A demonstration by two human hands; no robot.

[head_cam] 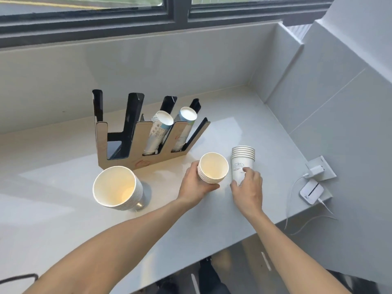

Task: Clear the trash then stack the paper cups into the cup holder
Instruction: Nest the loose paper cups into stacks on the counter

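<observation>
Pale grey table (pixel 63 219) under a window, w/ a wood-and-black cup holder (pixel 148 143) standing toward the back; everything below is placed relative to that holder. Two of its slanted slots already carry printed cup stacks (pixel 160 130), mouths tilted up; the slots on the holder's window-left side look empty. Just in front of the holder's right end, the left hand (pixel 195 183) is wrapped around a short stack of paper cups (pixel 213 168), fingers behind, thumb across the lower wall, mouth up, approx tilted toward the camera. Beside that, further right of the holder, the right hand (pixel 248 187) is closed on the lower wall of a second stack (pixel 242 162), standing upright on the table, rims bunched at top, faint grey-blue print on the side. A third, wider-looking stack (pixel 117 188) sits in front of the holder's left end, untouched, cream inside, tilted toward the camera. Handling, as a guess: thin paper, v. light, walls crush if squeezed, so grip mid-to-low wall w/ spread fingers, not the rim; nested cups can slide apart or stick, so support the bottom when tipping a stack into a slot. Outer surface prob. matte, not slippery. No loose trash seen on the table, so the stacking part looks to be in hand. Charger and small white device (pixel 311 192) lie well right of the holder, at the table edge.
</observation>
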